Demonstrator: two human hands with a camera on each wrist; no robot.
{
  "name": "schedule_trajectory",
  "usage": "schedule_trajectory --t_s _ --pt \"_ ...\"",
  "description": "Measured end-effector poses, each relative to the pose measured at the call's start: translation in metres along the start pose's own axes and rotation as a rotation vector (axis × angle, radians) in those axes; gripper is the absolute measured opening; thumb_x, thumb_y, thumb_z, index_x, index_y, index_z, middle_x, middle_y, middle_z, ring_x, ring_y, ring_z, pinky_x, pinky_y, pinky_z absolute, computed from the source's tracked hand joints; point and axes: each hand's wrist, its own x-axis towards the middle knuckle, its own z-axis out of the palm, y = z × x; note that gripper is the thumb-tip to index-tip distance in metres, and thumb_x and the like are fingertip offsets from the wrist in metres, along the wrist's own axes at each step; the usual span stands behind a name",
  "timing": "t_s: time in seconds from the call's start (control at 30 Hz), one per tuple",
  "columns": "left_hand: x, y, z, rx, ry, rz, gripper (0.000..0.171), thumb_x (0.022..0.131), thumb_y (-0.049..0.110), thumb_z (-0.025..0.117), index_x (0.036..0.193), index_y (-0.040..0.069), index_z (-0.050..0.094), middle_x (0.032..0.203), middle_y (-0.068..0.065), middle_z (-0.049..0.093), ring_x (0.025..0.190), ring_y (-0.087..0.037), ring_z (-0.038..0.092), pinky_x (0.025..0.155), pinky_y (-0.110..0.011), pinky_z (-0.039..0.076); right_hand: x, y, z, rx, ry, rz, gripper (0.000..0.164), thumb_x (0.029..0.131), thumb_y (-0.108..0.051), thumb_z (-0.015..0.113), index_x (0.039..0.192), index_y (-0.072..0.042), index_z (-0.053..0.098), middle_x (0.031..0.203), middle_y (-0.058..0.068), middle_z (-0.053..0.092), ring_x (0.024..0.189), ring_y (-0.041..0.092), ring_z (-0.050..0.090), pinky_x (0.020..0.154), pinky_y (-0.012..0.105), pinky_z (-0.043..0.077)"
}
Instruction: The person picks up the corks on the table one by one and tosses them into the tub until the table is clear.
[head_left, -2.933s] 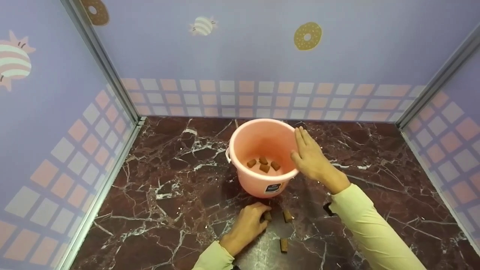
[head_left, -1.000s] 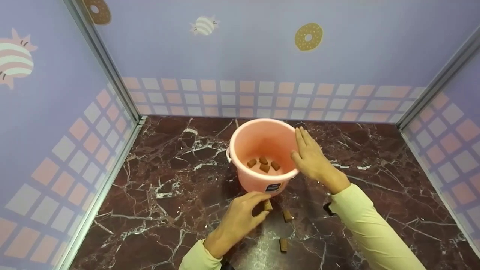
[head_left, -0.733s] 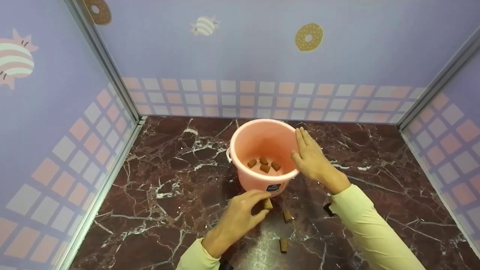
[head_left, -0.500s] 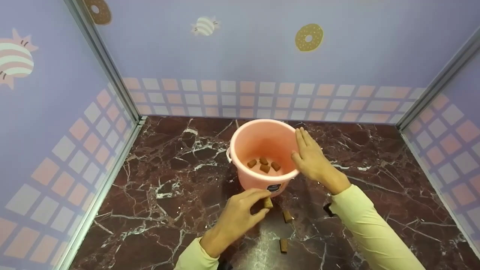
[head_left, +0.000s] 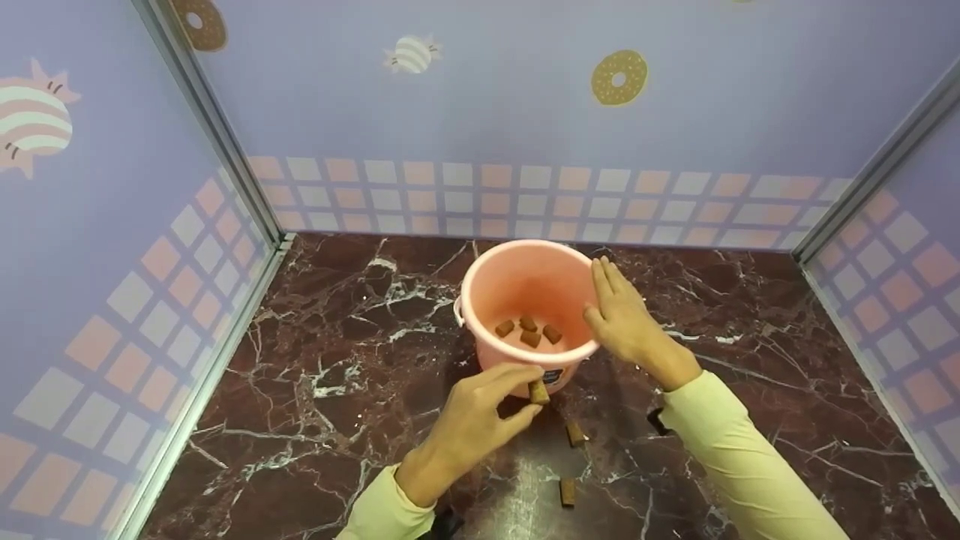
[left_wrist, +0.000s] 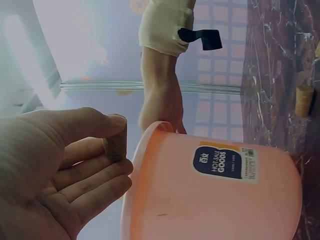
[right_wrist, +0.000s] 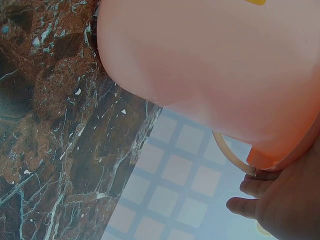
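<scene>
My left hand (head_left: 469, 424) pinches a small tapered cork (head_left: 538, 391) between thumb and fingertips, in front of the pink bucket (head_left: 495, 356). In the left wrist view the cork (left_wrist: 116, 142) stands off the table, near the level of the bucket's rim. Several corks (head_left: 530, 339) lie on the bucket's floor. The right hand (head_left: 626, 319) rests against the right side of the rim, fingers straight along it and thumb at the edge. Two more corks, one nearer the bucket (head_left: 575, 433) and one closer to me (head_left: 568, 492), lie on the table.
The bucket stands on a dark red marbled tabletop (head_left: 360, 450). Patterned panels enclose the back (head_left: 510, 97) and both sides. A white handle (head_left: 458, 311) hangs at the bucket's left. A dark strap end (head_left: 659, 420) sticks out by the right sleeve.
My left hand has taken a cork off the table and raised it toward the bucket's front. The right hand stays at the rim, and the other corks have not moved.
</scene>
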Motion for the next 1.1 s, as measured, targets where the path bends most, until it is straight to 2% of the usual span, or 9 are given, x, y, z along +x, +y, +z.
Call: schedule_trajectory --t_s 0.17,0.43,0.6,0.73,1.1 --pt "0.004 0.001 -0.003 0.012 0.006 -0.003 0.045 0.077 -0.003 0.092 0.119 -0.003 0.075 0.122 -0.013 0.075 0.112 -0.025 0.073 0.101 -0.023 0.055 -0.001 0.001 0.000 0.002 -0.003 0.000 0.075 0.106 -0.017 0.046 0.162 0.014 0.008 0.170 0.035 0.005 0.158 0.051 0.007 0.129 0.061 0.005" --pt "0.015 -0.001 -0.010 0.020 0.030 0.033 0.043 0.079 -0.001 0.091 0.119 -0.003 0.075 0.121 -0.014 0.075 0.115 -0.028 0.073 0.105 -0.029 0.054 -0.001 0.000 0.000 -0.003 0.015 -0.021 0.074 0.105 -0.017 0.046 0.160 0.018 0.012 0.169 0.038 0.007 0.157 0.053 0.009 0.128 0.063 0.007" --pt "0.021 -0.005 -0.014 0.019 0.055 0.013 0.042 0.079 -0.002 0.090 0.119 -0.002 0.075 0.123 -0.015 0.075 0.121 -0.032 0.070 0.110 -0.036 0.051 -0.001 0.000 0.001 0.000 0.004 -0.016 0.074 0.106 -0.017 0.046 0.161 0.017 0.011 0.169 0.038 0.006 0.157 0.053 0.008 0.128 0.062 0.006" --pt "0.025 -0.007 -0.015 0.025 0.061 -0.003 0.042 0.080 -0.002 0.090 0.120 -0.003 0.076 0.122 -0.015 0.075 0.121 -0.031 0.070 0.112 -0.037 0.050 -0.001 0.001 0.001 -0.002 0.010 -0.019 0.074 0.105 -0.017 0.047 0.160 0.017 0.011 0.169 0.038 0.007 0.157 0.053 0.009 0.128 0.062 0.007" --pt "0.033 -0.019 -0.016 0.051 0.070 -0.054 0.042 0.080 -0.001 0.090 0.120 -0.003 0.076 0.121 -0.017 0.076 0.114 -0.031 0.072 0.106 -0.034 0.055 0.000 0.001 0.000 0.002 -0.012 0.000 0.076 0.106 -0.018 0.047 0.162 0.016 0.008 0.170 0.036 0.005 0.158 0.052 0.007 0.129 0.061 0.005"
